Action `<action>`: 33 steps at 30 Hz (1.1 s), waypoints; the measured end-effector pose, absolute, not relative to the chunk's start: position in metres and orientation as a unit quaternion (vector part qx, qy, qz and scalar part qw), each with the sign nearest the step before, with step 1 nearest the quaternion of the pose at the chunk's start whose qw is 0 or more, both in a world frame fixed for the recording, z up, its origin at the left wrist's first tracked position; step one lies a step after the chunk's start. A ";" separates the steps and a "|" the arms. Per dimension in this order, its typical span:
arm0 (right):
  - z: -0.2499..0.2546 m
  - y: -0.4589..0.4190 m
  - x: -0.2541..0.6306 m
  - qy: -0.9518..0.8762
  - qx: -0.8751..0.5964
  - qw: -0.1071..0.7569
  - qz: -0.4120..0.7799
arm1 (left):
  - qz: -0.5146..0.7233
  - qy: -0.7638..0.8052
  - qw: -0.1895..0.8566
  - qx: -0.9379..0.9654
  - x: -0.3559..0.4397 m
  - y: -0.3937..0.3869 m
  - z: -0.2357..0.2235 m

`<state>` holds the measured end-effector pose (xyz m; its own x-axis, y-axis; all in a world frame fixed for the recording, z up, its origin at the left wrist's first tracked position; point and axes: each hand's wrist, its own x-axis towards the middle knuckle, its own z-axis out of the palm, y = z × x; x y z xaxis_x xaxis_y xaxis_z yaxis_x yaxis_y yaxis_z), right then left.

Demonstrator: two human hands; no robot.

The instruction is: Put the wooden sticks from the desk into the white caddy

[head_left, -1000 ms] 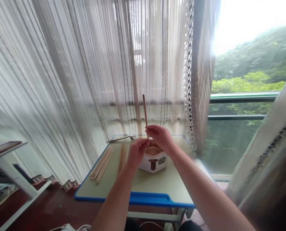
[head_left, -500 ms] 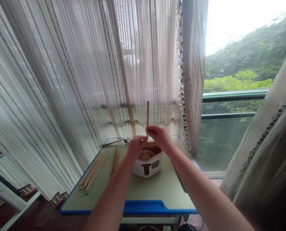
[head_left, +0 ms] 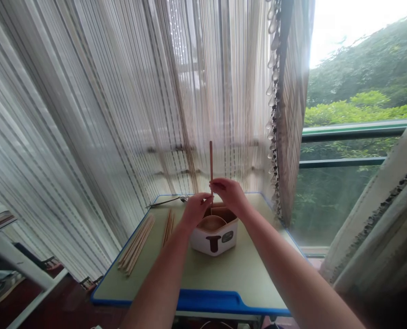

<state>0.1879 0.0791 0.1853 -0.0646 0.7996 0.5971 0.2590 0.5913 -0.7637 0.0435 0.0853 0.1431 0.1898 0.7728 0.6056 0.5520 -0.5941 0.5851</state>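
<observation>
A brown chopstick point(head_left: 211, 157) stands upright between my two hands, above a white holder point(head_left: 203, 242) with brown inner compartments. My right hand point(head_left: 228, 191) pinches it partway down its length. Just below, my left hand point(head_left: 198, 209) pinches it near its lower end, which my fingers partly hide. I cannot tell whether it is one chopstick or two pressed together. A bundle of pale chopsticks point(head_left: 136, 246) lies on the table to the left. Closer to my left forearm are several darker brown chopsticks point(head_left: 168, 226), partly covered by the arm.
The pale green table point(head_left: 244, 278) has a blue edge. At its back left lies a dark, thin utensil with a shiny end point(head_left: 167, 201). Striped sheer curtains point(head_left: 114, 114) hang right behind the table, and a window point(head_left: 357, 178) is on the right.
The camera view has shifted slightly, so the table and holder appear a little further right. Both hands keep their pinch on the upright chopstick, which sits slightly nearer the holder's left-back part.
</observation>
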 end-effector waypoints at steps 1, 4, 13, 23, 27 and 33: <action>0.183 0.081 0.188 -0.689 -0.388 0.564 0.239 | 0.465 0.441 0.119 0.758 0.043 0.085 0.142; 0.177 0.084 0.188 -0.689 -0.396 0.557 0.241 | 0.477 0.453 0.126 0.743 0.041 0.085 0.142; 0.180 0.085 0.184 -0.675 -0.398 0.569 0.249 | 0.432 0.451 0.117 0.773 0.041 0.086 0.141; 0.180 0.084 0.179 -0.651 -0.389 0.572 0.313 | 0.441 0.439 0.135 0.771 0.038 0.092 0.133; 0.180 0.089 0.180 -0.652 -0.359 0.593 0.308 | 0.428 0.442 0.113 0.780 0.038 0.091 0.132; 0.177 0.092 0.177 -0.650 -0.370 0.589 0.306 | 0.445 0.443 0.146 0.765 0.038 0.091 0.133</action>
<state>0.1771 0.0916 0.1767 -0.0321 0.8419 0.5387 0.1200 0.5383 -0.8341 0.0382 0.0909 0.1331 0.2119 0.8070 0.5512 0.5473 -0.5652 0.6173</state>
